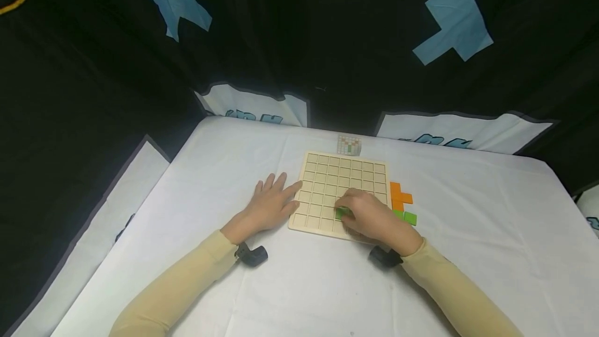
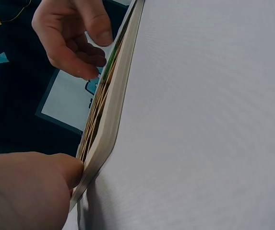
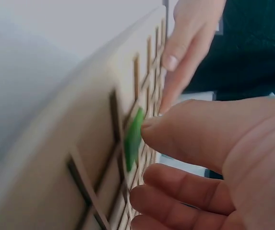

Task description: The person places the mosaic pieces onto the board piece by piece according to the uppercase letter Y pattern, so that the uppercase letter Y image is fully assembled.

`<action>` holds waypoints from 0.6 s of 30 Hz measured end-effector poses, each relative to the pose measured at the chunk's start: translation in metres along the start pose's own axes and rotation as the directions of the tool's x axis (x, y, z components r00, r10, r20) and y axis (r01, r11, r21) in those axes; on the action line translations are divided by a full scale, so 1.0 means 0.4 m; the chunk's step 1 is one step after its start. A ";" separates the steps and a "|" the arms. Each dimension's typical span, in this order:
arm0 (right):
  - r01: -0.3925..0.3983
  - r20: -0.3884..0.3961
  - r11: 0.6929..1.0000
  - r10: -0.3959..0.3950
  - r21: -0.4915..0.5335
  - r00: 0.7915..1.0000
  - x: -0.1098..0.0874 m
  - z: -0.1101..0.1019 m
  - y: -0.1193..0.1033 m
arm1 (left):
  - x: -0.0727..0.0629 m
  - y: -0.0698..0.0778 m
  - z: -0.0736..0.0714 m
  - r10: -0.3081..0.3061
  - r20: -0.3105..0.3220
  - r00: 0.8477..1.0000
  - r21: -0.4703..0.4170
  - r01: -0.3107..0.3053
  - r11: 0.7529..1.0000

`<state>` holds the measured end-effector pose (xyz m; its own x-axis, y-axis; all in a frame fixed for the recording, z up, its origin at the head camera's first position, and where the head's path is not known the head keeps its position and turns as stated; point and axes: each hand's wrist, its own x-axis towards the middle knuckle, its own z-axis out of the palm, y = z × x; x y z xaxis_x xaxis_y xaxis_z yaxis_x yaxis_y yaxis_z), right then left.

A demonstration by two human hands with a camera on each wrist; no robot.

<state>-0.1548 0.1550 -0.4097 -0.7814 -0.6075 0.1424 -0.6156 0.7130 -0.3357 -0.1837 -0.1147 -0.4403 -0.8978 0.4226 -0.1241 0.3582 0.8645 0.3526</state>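
A pale wooden board (image 1: 323, 183) with a grid of square recesses lies on the white table. My right hand (image 1: 369, 215) is over its lower right part, thumb and fingers bent round a green tile (image 1: 342, 212). In the right wrist view the thumb meets the edge of that green tile (image 3: 133, 141), which sits at a recess, seemingly a little tilted; the index fingertip is not visible there. My left hand (image 1: 269, 204) lies flat with spread fingers, its thumb and index finger touching the board's left edge.
Orange tiles (image 1: 396, 195) and more green tiles (image 1: 410, 218) lie by the board's right edge. Behind the board is a small card (image 1: 349, 145) printed with a coloured grid. A black curtain (image 1: 299, 40) with blue patches hangs beyond the table.
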 end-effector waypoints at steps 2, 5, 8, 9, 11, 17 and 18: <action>-0.011 -0.013 1.000 0.011 0.000 1.000 -0.005 -0.012 0.008 | 0.000 0.001 -0.001 0.000 0.002 1.000 -0.001 0.000 1.000; -0.046 -0.016 0.999 0.046 -0.005 0.999 -0.018 -0.033 0.024 | -0.001 0.003 -0.004 0.001 0.000 1.000 -0.001 -0.001 1.000; -0.099 -0.001 0.995 0.099 0.005 0.995 -0.037 -0.055 0.045 | 0.000 0.004 -0.005 0.002 -0.003 1.000 0.004 -0.002 1.000; -0.114 -0.001 0.993 0.114 0.006 0.994 -0.044 -0.061 0.053 | 0.001 0.004 -0.004 0.002 -0.004 1.000 0.006 -0.002 1.000; -0.128 -0.015 0.992 0.128 0.000 0.992 -0.060 -0.071 0.070 | 0.002 0.003 -0.003 0.002 -0.002 1.000 0.010 -0.002 1.000; -0.190 -0.054 0.981 0.189 -0.024 0.981 -0.108 -0.099 0.113 | 0.000 0.004 -0.003 0.001 0.003 1.000 0.003 -0.001 1.000; -0.211 -0.048 0.977 0.210 -0.022 0.977 -0.116 -0.103 0.118 | -0.001 0.004 -0.004 0.001 0.002 1.000 0.001 -0.001 1.000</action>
<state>-0.1519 0.2314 -0.3938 -0.8970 -0.4273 0.1132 -0.4392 0.8326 -0.3374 -0.1832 -0.1137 -0.4383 -0.8966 0.4245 -0.1259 0.3597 0.8642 0.3518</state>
